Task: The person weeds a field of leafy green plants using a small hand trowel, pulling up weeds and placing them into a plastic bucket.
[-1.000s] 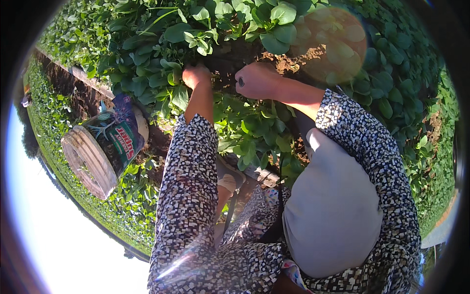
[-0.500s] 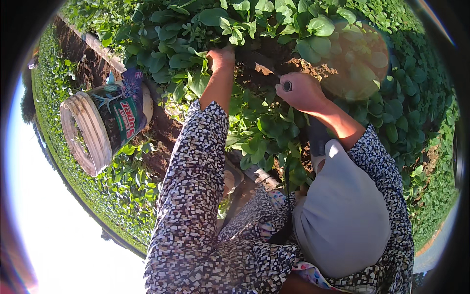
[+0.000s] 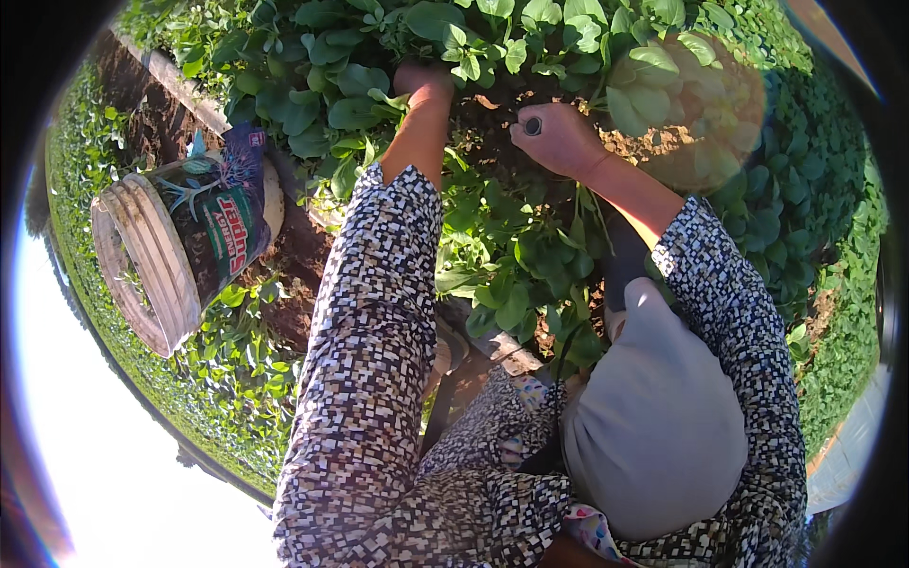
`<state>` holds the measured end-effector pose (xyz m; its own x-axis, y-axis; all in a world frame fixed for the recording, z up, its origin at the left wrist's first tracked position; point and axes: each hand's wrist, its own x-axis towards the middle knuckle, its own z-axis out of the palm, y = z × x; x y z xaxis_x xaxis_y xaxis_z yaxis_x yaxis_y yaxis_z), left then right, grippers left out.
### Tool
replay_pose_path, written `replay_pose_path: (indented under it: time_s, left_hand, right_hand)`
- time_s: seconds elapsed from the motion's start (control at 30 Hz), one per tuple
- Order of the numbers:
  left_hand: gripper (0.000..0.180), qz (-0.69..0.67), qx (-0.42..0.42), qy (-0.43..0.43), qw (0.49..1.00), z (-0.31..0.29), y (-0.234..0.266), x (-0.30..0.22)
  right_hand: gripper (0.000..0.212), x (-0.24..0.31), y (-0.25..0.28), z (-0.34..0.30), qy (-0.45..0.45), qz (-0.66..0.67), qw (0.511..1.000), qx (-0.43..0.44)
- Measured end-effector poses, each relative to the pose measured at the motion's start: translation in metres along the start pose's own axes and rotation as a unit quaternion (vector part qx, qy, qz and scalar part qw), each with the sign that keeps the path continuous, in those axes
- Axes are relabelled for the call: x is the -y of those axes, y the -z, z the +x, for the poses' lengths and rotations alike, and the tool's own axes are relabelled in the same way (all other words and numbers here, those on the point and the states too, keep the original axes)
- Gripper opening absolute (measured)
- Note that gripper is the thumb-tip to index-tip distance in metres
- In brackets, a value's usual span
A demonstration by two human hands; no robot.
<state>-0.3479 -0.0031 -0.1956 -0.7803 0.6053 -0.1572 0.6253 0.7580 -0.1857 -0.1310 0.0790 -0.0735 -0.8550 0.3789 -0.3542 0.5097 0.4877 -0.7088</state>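
Observation:
Both my arms, in black-and-white patterned sleeves, reach forward into a bed of low green leafy plants [image 3: 511,275]. My left hand [image 3: 424,79] pushes in among the leaves at the top. Its fingers are hidden by foliage. My right hand [image 3: 554,137], with a ring on one finger, is curled into a fist over a patch of bare brown soil [image 3: 653,142]. Thin green stems run beneath its wrist. What its fingers enclose is hidden.
A round ribbed pale tub [image 3: 142,270] lies on its side at the left with a dark printed bag [image 3: 222,222] inside it. A wooden border plank [image 3: 185,90] runs behind it. Dense green ground cover [image 3: 814,246] spreads to the right. My grey-clad knee [image 3: 653,417] is below.
Both hands have reached farther forward into the plants. My right hand moved right, away from the left, and hangs over the soil patch. The view has tilted a little.

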Motion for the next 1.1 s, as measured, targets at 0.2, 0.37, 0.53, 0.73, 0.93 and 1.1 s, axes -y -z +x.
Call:
replay_pose_path:
  time_s: [0.2,0.37,0.53,0.73,0.93,1.1]
  left_hand:
    - [0.026,-0.279,0.079,0.098,0.952,-0.009,-0.014,0.044]
    - [0.023,-0.865,0.059,0.248,0.432,-0.063,0.04,0.026]
    - [0.028,-0.739,0.043,0.148,0.656,-0.082,0.027,0.066]
    - [0.043,-0.766,0.14,0.177,0.602,-0.071,0.056,0.047]
    - [0.046,-0.692,0.086,0.133,0.704,-0.048,0.038,0.008]
    - [0.037,-0.063,0.093,-0.147,0.983,0.0,0.035,-0.016]
  right_hand:
    - [0.021,0.011,-0.016,0.029,0.128,-0.101,0.986,-0.04]
    - [0.023,0.008,-0.007,0.029,0.081,-0.131,0.988,0.001]
    - [0.026,0.011,-0.005,0.0,0.056,-0.008,0.998,0.006]
    - [0.034,-0.009,0.019,-0.058,-0.005,0.047,0.999,-0.02]
    - [0.032,0.009,0.028,-0.074,-0.041,0.073,0.995,-0.048]
    - [0.03,0.01,0.044,-0.064,-0.075,0.047,0.996,-0.015]
